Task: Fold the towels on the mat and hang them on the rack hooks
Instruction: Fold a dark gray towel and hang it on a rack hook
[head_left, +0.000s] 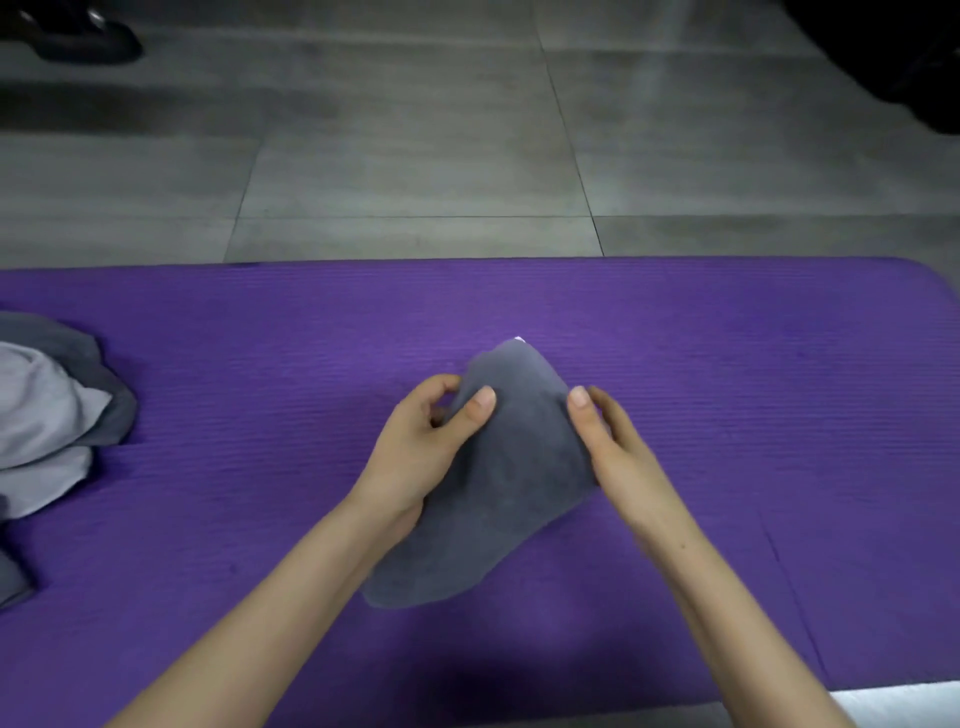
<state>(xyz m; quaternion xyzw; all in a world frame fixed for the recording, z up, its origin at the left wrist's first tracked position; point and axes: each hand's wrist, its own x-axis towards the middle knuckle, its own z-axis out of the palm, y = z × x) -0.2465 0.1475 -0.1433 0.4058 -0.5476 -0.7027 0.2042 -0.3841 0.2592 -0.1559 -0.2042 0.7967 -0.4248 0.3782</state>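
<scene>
Both hands (519, 447) grip a folded grey towel (498, 493) above the purple mat (727, 389).

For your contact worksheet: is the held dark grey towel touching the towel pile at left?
Apart. The head view shows bare purple mat between the dark grey towel and the towel pile.

Dark grey towel (511, 467), ribbed purple mat (727, 364)

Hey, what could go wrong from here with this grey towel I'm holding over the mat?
1. The left hand and right hand pinch only the upper part of the dark grey towel. Its lower end is free above the purple mat, so the fold may slip open.
2. No rack shows in this view; looking for it while carrying the towel might loosen the fold.
</scene>
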